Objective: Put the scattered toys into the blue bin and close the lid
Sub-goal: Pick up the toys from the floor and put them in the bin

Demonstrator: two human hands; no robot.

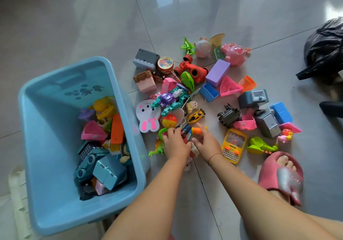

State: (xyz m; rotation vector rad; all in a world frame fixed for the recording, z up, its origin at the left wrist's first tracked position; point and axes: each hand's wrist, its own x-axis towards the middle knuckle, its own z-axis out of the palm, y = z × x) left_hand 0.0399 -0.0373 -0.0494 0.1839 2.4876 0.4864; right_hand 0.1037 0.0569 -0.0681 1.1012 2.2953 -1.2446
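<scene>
The blue bin [55, 91] is seen open on the tiled floor [74, 26], left of the toy pile, already part-filled with toys such as a pink wedge [92, 132] and an orange block [117, 132]. The left hand [175, 143] is closed around small toys, red plastic showing at its fingers, beside a green ring [161, 132]. The right hand [205, 140] is held open, fingers spread, just beside an orange-tipped toy [196, 130]. "NOKIA" can be read on the yellow toy phone [233, 146] near the right wrist. Lettering on the pink slipper [282, 174] is too blurred to be read. A black bag [324, 48] lies at the floor's right edge.
</scene>
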